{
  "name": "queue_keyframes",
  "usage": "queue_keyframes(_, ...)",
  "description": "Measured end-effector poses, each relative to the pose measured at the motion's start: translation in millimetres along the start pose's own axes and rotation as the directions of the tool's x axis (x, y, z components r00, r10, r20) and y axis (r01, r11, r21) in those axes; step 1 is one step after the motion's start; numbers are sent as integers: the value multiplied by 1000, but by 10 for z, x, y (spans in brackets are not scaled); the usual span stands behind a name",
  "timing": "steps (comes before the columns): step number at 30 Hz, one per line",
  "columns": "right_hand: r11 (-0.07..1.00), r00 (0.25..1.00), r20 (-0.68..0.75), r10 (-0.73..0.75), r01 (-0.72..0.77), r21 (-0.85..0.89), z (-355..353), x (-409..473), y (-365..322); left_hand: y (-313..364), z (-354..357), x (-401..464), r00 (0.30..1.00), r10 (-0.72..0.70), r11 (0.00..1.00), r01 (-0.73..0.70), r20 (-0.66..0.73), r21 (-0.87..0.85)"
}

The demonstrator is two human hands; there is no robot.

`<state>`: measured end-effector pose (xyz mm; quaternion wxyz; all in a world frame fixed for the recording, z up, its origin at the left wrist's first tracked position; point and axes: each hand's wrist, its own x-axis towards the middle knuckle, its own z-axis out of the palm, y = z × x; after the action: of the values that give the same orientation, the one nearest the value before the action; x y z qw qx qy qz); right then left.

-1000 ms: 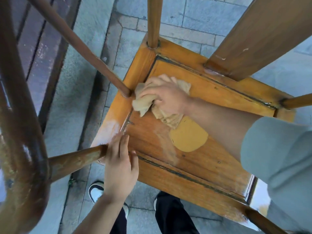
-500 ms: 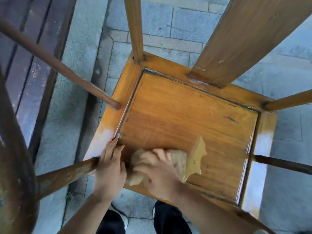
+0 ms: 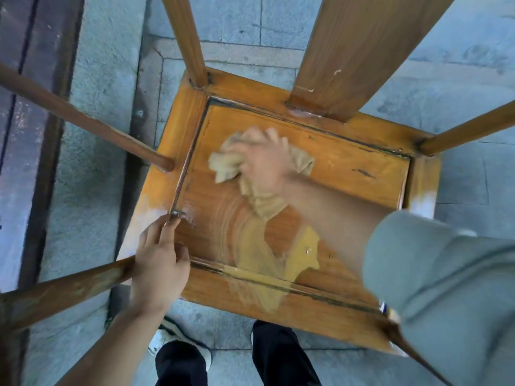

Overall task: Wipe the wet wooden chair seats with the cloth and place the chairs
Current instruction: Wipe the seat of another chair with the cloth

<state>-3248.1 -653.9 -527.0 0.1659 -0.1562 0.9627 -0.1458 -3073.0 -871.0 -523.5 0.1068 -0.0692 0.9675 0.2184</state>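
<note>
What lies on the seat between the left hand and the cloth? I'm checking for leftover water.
In the head view, bare streaked seat panel separates the left hand from the cloth; a pale wet-looking patch lies just right.

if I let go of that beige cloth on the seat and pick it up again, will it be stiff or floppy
Probably floppy: the cloth bunches in soft folds under the right hand. It may be damp and somewhat heavy, since the chair seat shows wet smears where it passed. Likely to cling rather than slide on that wet wood.
</note>
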Motion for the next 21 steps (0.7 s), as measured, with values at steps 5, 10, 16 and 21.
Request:
queue_keyframes(5,947,948,-18,318,-316,65,-97,-648,971,34,18,-6,999,16,997,-19,35,81)
queue_keyframes(10,826,847,-22,531,-512,234,202,-1557,889,29,-6,-51,998,34,998,-38,60,57)
queue_keyframes(16,667,718,-19,695,-635,391,687,-2158,-298,26,-55,-94,997,-43,998,45,60,-32)
queue_keyframes(21,-14,163,214,963,-763,647,793,-1797,-1275,-6,-102,-148,997,-66,991,69,25,-117)
